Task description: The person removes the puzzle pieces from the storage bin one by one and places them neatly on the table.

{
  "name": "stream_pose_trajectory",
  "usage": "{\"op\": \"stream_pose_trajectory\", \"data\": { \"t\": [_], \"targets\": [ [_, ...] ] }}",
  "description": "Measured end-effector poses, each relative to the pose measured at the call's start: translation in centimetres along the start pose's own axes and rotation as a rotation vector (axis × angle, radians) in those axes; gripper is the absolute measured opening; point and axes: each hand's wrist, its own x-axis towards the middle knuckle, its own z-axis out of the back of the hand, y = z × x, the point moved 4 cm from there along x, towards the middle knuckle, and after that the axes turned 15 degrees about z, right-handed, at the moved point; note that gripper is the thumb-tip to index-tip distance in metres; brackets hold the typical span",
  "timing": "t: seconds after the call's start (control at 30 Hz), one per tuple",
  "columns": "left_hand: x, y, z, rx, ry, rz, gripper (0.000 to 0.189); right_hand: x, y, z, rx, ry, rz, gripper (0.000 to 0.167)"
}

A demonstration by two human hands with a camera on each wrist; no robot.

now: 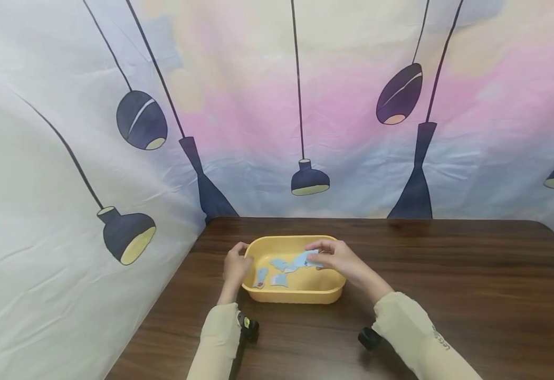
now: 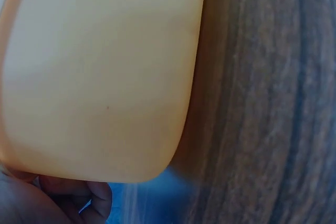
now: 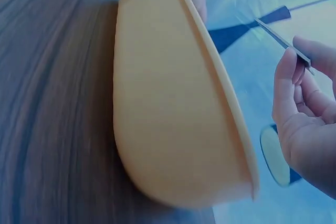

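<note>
A yellow plastic basin (image 1: pixel 296 298) stands on the table. At its left end, my left hand (image 1: pixel 236 265) grips the rim; in the left wrist view its curled fingers (image 2: pixel 97 200) show past the basin's end wall. Over the basin's right half, my right hand (image 1: pixel 338 258) pinches a thin light blue puzzle piece (image 3: pixel 281 40) between thumb and fingers. Several more light blue pieces lie on the basin floor, among them one with a concave edge (image 1: pixel 279 280) and a narrow one at the left (image 1: pixel 260 276). The held piece partly overlaps those behind it in the head view.
The dark wooden table (image 1: pixel 448 274) extends widely to the right of the basin. Behind it and at the left hangs a cloth (image 1: pixel 258 105) printed with lamps. A black wrist camera (image 1: pixel 369 338) sits by the right sleeve, another (image 1: pixel 250 330) by the left.
</note>
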Motion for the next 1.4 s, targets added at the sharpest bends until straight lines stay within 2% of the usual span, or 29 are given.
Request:
{"op": "stream_pose_trajectory", "data": {
  "t": [0.17, 0.33, 0.57, 0.7, 1.0, 1.2, 1.4],
  "targets": [
    [0.1, -0.2, -0.1, -0.005, -0.002, -0.001, 0.034, -1.3, -0.8, 2.6, -0.008, -0.085, -0.025, 0.045],
    [-0.1, -0.1, -0.1, -0.019, -0.006, 0.0, 0.035, -3.1, -2.1, 5.0, 0.007, -0.196, -0.092, 0.043],
    [-0.1, 0.5, 0.4, -0.019, 0.008, 0.017, 0.036, -5.1, -3.3, 7.3, 0.02, -0.328, -0.139, 0.043],
    [-0.1, 0.5, 0.6, 0.0, 0.006, 0.019, 0.037, -5.8, -4.0, 8.0, -0.018, -0.349, -0.185, 0.043],
    [-0.4, 0.3, 0.1, 0.017, 0.028, 0.01, 0.037, -7.5, -6.2, 8.5, -0.067, -0.315, -0.298, 0.046],
    [-0.3, 0.4, 0.1, 0.005, 0.028, 0.002, 0.038, -7.6, -6.7, 8.2, -0.125, -0.346, -0.325, 0.041],
    [-0.1, 0.1, 0.1, 0.018, 0.022, 0.003, 0.038, -7.3, -6.4, 8.2, -0.243, -0.398, -0.316, 0.034]
  ]
}}
